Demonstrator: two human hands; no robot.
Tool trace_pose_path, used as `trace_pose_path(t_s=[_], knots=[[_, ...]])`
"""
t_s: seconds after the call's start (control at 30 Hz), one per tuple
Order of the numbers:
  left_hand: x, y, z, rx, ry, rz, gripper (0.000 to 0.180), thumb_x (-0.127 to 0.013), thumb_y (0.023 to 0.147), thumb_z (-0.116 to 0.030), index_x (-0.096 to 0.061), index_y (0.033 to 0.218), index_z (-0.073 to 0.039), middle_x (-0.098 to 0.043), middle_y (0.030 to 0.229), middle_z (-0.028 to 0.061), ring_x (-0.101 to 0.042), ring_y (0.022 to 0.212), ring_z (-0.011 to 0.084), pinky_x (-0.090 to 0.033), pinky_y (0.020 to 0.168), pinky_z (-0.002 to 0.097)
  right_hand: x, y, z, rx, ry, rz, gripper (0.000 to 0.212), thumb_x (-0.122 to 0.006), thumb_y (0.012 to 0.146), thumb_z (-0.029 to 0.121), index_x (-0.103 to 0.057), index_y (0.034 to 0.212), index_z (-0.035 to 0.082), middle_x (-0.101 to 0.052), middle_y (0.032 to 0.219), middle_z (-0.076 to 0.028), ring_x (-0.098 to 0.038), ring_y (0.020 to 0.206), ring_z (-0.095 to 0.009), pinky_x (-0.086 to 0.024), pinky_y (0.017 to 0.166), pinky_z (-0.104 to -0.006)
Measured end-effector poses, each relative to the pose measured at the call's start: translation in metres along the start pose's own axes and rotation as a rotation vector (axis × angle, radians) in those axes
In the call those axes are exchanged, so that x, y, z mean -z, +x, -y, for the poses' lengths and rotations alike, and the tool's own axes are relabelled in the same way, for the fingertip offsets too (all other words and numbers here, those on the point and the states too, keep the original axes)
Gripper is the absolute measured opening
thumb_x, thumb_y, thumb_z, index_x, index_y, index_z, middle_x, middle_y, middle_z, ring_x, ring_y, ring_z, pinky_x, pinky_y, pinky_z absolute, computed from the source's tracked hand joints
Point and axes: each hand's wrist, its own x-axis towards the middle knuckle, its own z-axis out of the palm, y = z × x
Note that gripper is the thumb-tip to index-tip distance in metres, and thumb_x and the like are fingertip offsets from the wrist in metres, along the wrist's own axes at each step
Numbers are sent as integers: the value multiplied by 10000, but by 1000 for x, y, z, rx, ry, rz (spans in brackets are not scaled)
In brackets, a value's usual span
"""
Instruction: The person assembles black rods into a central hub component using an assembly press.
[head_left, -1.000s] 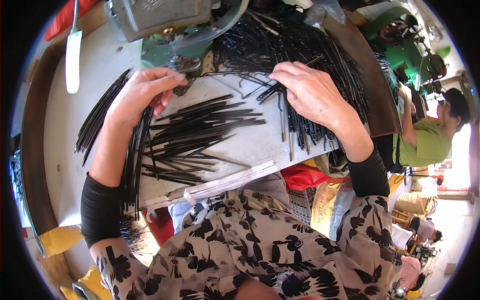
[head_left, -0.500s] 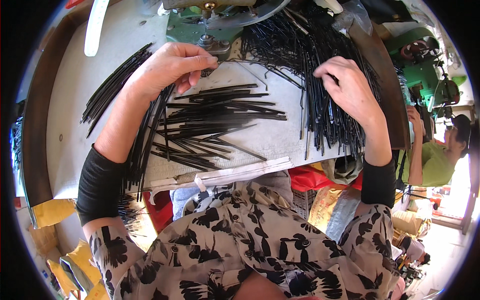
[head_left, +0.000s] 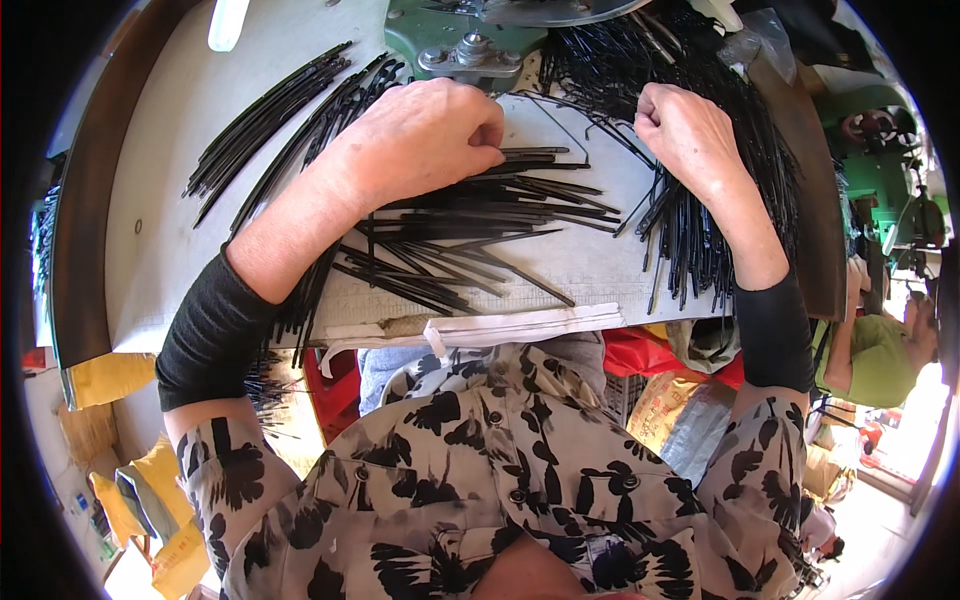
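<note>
My left hand (head_left: pixel 432 138) is closed, its thumb and fingertips pressed together just above the far edge of the middle pile of thin black rods (head_left: pixel 470 215). Whatever is between those fingertips, if anything, is hidden. My right hand (head_left: pixel 692 138) is curled shut at the left side of a large heap of thin black rods (head_left: pixel 690 235), and its fingertips are tucked out of sight. Just beyond my left hand stands the green machine (head_left: pixel 405 30) with a metal fixture (head_left: pixel 475 55) on its base. Black sleeves cover both my forearms.
Another bundle of black rods (head_left: pixel 265 120) lies at the left on the white table (head_left: pixel 150 200). A raised brown edge (head_left: pixel 85 220) borders it. White cloth strips (head_left: pixel 530 322) run along the near edge. At the right, a person in green (head_left: pixel 875 360) sits near another green machine (head_left: pixel 890 160).
My left hand has moved from the machine's fixture, nearer to me and onto the middle pile, its fingers closing. My right hand has curled tighter at the heap. The whole view has shifted.
</note>
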Motion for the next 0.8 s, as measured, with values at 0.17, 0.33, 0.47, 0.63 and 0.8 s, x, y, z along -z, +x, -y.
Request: trace_pose_path(t_s=[0.17,0.33,0.47,0.63,0.8], knots=[[4,-2,-1,79,-22,66,179,-675,764,-201,-641,826,-37,-638,749,106,-633,719,277,-499,670,354,8,-2,5,5,46,-71,107,-549,764,116,-614,775,32,-637,771,-179,-621,746,-367,-499,668,-439],[3,-1,-1,58,-144,61,181,-664,750,-202,-669,860,-59,-664,795,108,-649,773,278,-507,701,365,16,-9,11,-93,253,-108,64,-577,772,97,-604,806,50,-632,746,-162,-620,724,-359,-488,638,-418],[8,-5,-5,100,-140,126,175,-618,777,-197,-693,877,-74,-678,816,101,-653,796,284,-516,736,364,23,-10,25,-154,414,-137,51,-609,766,41,-608,814,23,-629,721,-155,-630,663,-299,-491,620,-351],[10,-6,1,88,-144,42,176,-614,790,-193,-698,880,-68,-679,826,120,-655,789,289,-521,748,360,26,-9,26,-207,704,-180,69,-618,795,22,-619,855,-11,-639,709,-94,-619,638,-119,-477,606,-262],[15,-6,12,75,-163,-19,179,-633,793,-186,-700,889,-51,-676,815,132,-653,751,281,-517,711,346,34,0,40,-236,1081,-159,82,-628,827,15,-622,886,-41,-641,788,-35,-607,706,-89,-491,640,-220]])
